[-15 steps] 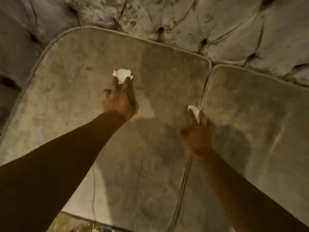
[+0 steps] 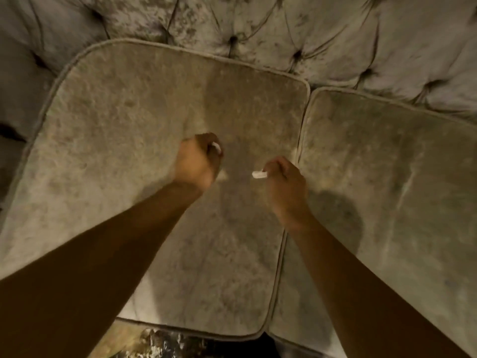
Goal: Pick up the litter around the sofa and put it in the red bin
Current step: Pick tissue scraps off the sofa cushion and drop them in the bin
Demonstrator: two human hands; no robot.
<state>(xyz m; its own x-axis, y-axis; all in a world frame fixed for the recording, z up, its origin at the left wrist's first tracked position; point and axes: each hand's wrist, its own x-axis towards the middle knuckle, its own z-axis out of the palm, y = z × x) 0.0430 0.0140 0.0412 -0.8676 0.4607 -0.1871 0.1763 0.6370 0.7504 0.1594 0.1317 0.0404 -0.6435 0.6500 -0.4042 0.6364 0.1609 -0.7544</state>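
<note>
**Litter in both fists above the sofa seat**

Hands have drawn back toward the near edge since half a second ago, when they reached farther out over the cushions. The left hand (image 2: 197,161) then pinched a crumpled white scrap at its fingertips, in plain view; now its fingers are curled tight around that left scrap (image 2: 216,147), of which only a small white sliver shows at the far right side of the fist. The right hand (image 2: 284,183) earlier sat at the seam between the cushions with a white piece sticking up; it now hangs over the left cushion (image 2: 116,125), just left of that seam, fingers clamped on the right scrap (image 2: 259,174), which pokes out leftward. Motion blur softens both hands.

The two fists are near each other but apart, with bare cushion showing between them. The seam runs from the far middle down to the near edge, dividing the left cushion from the right cushion (image 2: 387,177). Beyond both lies the tufted backrest (image 2: 258,21); the sofa arm (image 2: 23,86) rises on the far left. Both cushion surfaces lie open around the hands. A strip of dark, speckled floor (image 2: 167,344) shows past the near piped edge. The red bin is out of view.
</note>
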